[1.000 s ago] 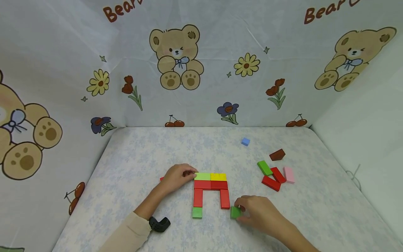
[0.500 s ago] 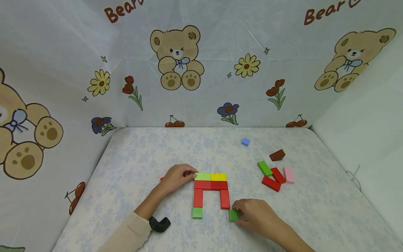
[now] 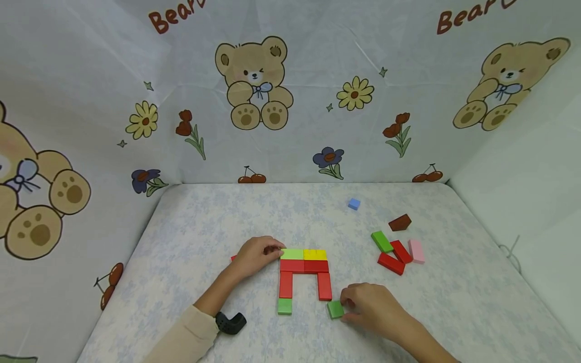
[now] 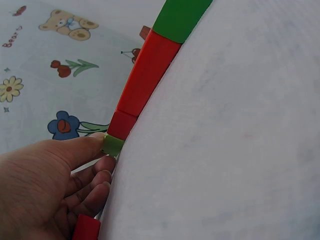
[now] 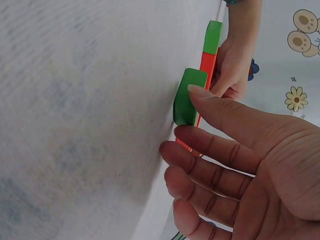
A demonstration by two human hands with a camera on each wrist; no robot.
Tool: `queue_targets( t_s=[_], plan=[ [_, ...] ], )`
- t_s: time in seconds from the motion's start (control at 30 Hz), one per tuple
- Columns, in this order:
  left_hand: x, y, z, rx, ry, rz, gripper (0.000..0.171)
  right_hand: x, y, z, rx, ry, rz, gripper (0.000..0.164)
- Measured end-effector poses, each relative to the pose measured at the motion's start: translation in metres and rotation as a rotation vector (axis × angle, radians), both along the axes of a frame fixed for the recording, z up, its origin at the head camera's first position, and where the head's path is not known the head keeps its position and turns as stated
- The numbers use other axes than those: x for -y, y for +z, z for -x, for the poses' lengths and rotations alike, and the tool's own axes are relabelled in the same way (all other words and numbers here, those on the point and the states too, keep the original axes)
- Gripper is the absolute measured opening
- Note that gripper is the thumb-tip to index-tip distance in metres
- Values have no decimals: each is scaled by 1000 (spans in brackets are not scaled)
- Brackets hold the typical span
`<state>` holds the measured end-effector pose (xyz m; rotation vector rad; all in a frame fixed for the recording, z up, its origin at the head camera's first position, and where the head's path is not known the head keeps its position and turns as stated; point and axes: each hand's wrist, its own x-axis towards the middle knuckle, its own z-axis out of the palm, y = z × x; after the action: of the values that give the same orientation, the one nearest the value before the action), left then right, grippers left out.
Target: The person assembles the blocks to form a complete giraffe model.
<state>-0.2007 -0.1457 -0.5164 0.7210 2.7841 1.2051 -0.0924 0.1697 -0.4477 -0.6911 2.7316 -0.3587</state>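
In the head view, my left hand [image 3: 258,257] holds the left end of a light green block [image 3: 292,254], thumb and curled fingertips at it. A yellow block [image 3: 314,254] adjoins it, over a row of two red blocks [image 3: 292,265]. Two red legs run toward me, the left leg [image 3: 286,285] ending in a green block [image 3: 285,306]. My right hand [image 3: 372,307] pinches another green block [image 3: 335,309] between thumb and fingertips. It sits turned at an angle, below and right of the right red leg [image 3: 324,286]. In the right wrist view, the thumb overlaps this green block [image 5: 190,95].
At the right lie loose red blocks [image 3: 391,263], a green block [image 3: 382,242], a pink block [image 3: 416,251] and a brown block [image 3: 400,223]. A blue block [image 3: 354,203] lies farther back. A black curved object [image 3: 230,323] is by the left sleeve; a red block [image 4: 86,227] sits beneath the left hand.
The green block at my right hand has shifted slightly left and toward me, and turned. My right hand has moved a little with it. The left hand has stayed in place.
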Motion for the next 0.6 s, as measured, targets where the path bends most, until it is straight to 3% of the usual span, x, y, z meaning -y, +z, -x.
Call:
queue_targets(
  t_s=[0.6],
  plan=[
    [-1,3,-1,6,-4,3,15,11,-3,1,12,-13,32,30]
  ],
)
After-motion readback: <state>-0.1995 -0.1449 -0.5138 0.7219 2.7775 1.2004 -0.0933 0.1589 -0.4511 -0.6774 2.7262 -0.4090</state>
